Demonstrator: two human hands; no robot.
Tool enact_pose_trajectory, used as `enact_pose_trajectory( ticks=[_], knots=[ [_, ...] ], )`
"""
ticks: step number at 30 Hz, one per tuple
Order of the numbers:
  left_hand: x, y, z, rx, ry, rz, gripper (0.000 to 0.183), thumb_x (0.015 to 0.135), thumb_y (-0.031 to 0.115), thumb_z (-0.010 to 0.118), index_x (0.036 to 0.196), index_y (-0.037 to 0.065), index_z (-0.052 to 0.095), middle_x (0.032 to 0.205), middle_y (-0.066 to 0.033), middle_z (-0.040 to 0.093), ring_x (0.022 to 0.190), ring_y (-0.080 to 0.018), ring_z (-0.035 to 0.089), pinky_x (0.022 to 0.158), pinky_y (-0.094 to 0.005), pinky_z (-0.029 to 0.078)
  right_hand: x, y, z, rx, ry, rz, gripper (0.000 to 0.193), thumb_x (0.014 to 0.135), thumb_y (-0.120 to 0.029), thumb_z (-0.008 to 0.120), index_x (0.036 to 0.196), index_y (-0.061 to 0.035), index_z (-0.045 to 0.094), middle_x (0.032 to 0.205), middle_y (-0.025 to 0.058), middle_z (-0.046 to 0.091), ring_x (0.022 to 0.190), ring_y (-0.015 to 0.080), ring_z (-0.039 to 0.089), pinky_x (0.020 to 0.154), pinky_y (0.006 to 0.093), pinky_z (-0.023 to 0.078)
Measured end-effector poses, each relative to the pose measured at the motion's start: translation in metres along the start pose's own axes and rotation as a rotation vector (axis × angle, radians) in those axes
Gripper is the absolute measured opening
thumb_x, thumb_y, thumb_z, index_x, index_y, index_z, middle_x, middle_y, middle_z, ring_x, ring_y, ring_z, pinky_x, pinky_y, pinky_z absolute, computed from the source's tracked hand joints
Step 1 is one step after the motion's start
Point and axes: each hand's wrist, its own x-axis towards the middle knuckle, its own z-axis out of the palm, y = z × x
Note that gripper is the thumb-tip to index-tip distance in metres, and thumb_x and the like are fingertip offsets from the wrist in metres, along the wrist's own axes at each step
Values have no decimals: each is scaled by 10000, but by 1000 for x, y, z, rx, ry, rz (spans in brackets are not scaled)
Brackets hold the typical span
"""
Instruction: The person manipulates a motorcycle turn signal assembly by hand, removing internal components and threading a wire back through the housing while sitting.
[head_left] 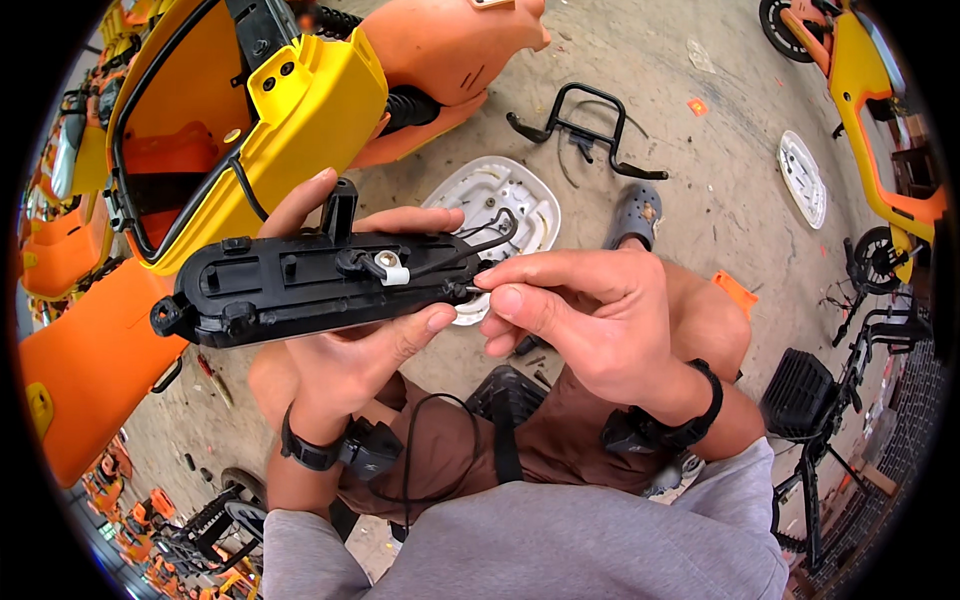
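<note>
A long black plastic lamp housing (300, 285) lies back side up across my left hand (345, 365), whose fingers wrap round it from behind with the thumb along the near edge. On its back a black cable (440, 262) runs out to the right and loops round, held by a white clip (393, 273) with a screw. My right hand (590, 315) pinches a small, thin metal piece (474, 289) between thumb and forefinger, at the housing's right end. Whether this piece is a screw or a pin cannot be made out.
Beyond my hands a white tray (535, 190) holding small parts rests on the concrete floor. A black tubular frame (620, 120) lies behind it. A yellow and orange scooter body (330, 100) stands close on the left. Another white cover (802, 180) and black basket (800, 390) are to the right.
</note>
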Motion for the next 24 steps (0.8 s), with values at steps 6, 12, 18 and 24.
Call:
enact_pose_trajectory(
  ticks=[6,12,18,24],
  knots=[
    [1,-1,-7,33,-72,-36,956,715,-30,799,1437,35,174,1162,-279,602,1093,-335,624,918,-420,535,8,-11,-11,-33,-66,133,133,902,-28,638,961,71,704,765,107,698,631,106,657,559,226,546],
    [-2,-2,-9,-40,-84,-174,945,694,-13,822,1414,-10,211,1135,-282,619,1077,-328,638,911,-412,543,13,-11,-19,-73,-128,220,146,893,-49,654,967,63,710,700,88,678,551,92,618,492,211,500],
    [1,-1,-15,-62,-132,-245,944,685,-2,831,1405,-26,221,1124,-279,629,1069,-321,643,909,-408,545,16,-11,-26,-28,-197,300,171,887,-73,666,986,61,706,689,83,667,512,77,581,473,208,479],
    [6,6,-21,-2,-177,-319,933,683,17,833,1397,-50,236,1100,-253,647,1034,-287,659,904,-372,536,17,-8,-25,-63,-193,260,152,884,-57,665,980,51,712,700,75,672,528,69,582,475,202,467]
  ],
)
